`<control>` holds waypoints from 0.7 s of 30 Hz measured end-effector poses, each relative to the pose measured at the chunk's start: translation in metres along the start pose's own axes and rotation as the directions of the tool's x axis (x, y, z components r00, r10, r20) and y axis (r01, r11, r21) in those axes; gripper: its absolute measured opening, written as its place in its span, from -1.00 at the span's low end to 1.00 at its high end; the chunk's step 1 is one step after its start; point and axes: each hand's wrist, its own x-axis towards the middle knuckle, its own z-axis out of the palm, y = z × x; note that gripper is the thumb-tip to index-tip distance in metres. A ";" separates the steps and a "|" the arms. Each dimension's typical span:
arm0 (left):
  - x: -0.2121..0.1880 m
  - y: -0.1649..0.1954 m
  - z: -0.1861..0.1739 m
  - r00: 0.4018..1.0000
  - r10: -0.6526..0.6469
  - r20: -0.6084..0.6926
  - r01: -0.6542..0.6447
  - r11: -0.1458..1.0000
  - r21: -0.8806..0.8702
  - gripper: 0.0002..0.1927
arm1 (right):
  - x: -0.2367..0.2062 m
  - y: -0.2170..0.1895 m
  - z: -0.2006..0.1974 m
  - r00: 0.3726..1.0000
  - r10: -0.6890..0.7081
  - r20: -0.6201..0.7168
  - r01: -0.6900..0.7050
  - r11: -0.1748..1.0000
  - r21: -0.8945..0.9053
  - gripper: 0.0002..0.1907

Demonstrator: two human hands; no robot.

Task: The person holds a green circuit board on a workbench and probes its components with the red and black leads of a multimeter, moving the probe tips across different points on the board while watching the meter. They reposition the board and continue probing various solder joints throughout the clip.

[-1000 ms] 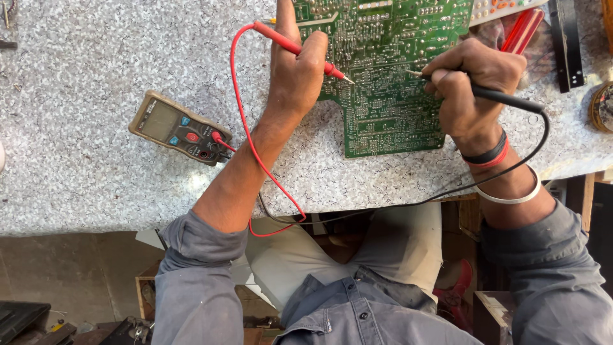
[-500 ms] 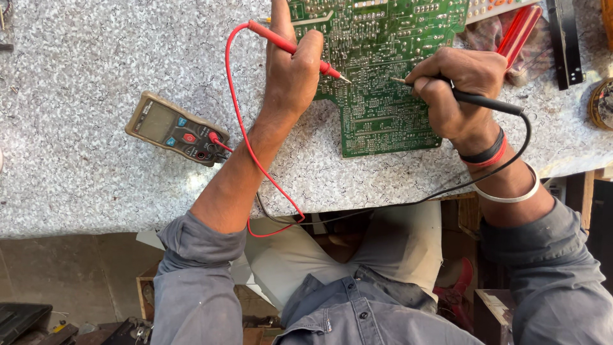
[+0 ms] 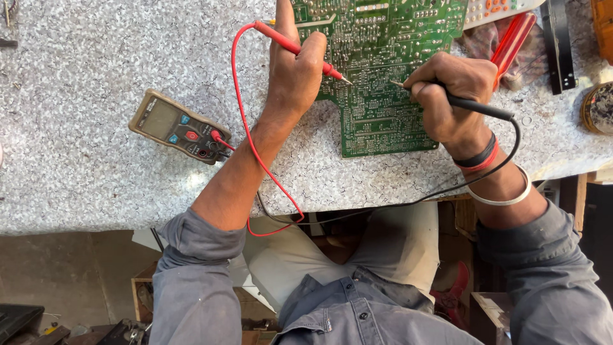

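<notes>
A green circuit board [image 3: 383, 76] lies on a speckled stone worktop [image 3: 96, 57]. My left hand [image 3: 295, 70] grips a red test probe [image 3: 300, 51], its metal tip touching the board's left part. My right hand [image 3: 450, 96] grips a black test probe [image 3: 479, 107], its tip resting on the board's right part. Both leads, a red wire [image 3: 246, 134] and a black one [image 3: 460, 182], hang over the worktop's front edge. The red wire runs to a tan handheld meter [image 3: 179, 126] lying left of my left forearm.
At the back right lie a red-handled tool [image 3: 513, 39], a black bar [image 3: 557, 45], a pale keypad device [image 3: 504, 7] and a round tin [image 3: 599, 107]. The worktop's front edge runs just above my lap. A wooden crate [image 3: 142, 294] stands on the floor below.
The view has drifted, so everything sits a little lower left in frame. My right hand has moved the black probe's tip slightly left along the board. The left hand holds its spot.
</notes>
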 end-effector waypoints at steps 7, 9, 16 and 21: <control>0.001 -0.005 -0.003 1.000 0.023 0.014 -0.023 1.000 0.020 -0.11 | -0.003 0.003 0.000 0.999 -0.031 -0.025 0.030 0.999 -0.035 -0.82; 0.001 -0.007 -0.003 0.999 0.036 0.012 -0.037 0.999 0.031 -0.12 | -0.003 0.004 0.000 0.998 -0.050 -0.048 0.048 0.998 -0.051 -0.82; 0.000 -0.009 -0.005 1.000 0.008 0.019 -0.008 1.000 0.026 -0.13 | -0.006 0.008 -0.002 0.996 -0.057 -0.063 0.051 0.994 -0.097 -0.80; -0.001 -0.008 -0.006 0.999 0.012 0.033 -0.014 0.998 0.068 -0.12 | -0.005 0.010 -0.003 0.994 -0.047 -0.102 0.036 0.993 -0.109 -0.79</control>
